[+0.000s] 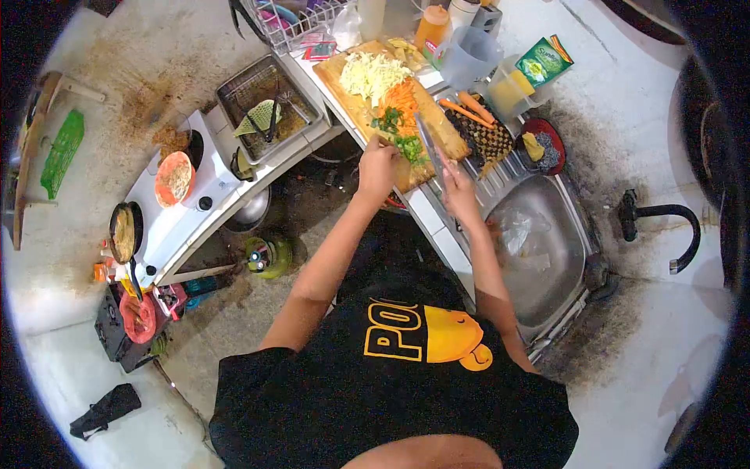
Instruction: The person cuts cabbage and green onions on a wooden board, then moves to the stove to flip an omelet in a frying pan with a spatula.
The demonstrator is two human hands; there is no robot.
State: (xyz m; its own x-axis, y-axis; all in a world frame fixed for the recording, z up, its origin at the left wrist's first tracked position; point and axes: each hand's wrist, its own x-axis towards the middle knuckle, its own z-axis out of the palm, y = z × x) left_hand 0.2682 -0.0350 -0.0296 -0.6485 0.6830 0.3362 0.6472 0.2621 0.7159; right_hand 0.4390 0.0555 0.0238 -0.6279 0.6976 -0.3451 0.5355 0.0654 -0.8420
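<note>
A wooden cutting board (349, 100) lies on the tiled counter. On it are shredded cabbage (367, 76), shredded carrot (400, 102) and chopped greens (409, 148). My right hand (459, 192) is closed around the handle of a knife (429, 142), whose blade points up and left over the board, beside the greens. At the board's near left edge, my left hand (378, 166) is next to the greens. Its fingers are bent toward the board, and whether they hold anything is too small to make out.
Right of the board are whole carrots (475, 108), a red bowl (547, 147) and a metal sink (539, 250). Bottles (432, 30) and a clear pitcher (469, 56) stand behind. A metal tray (228, 86) and a stove (168, 223) are at left.
</note>
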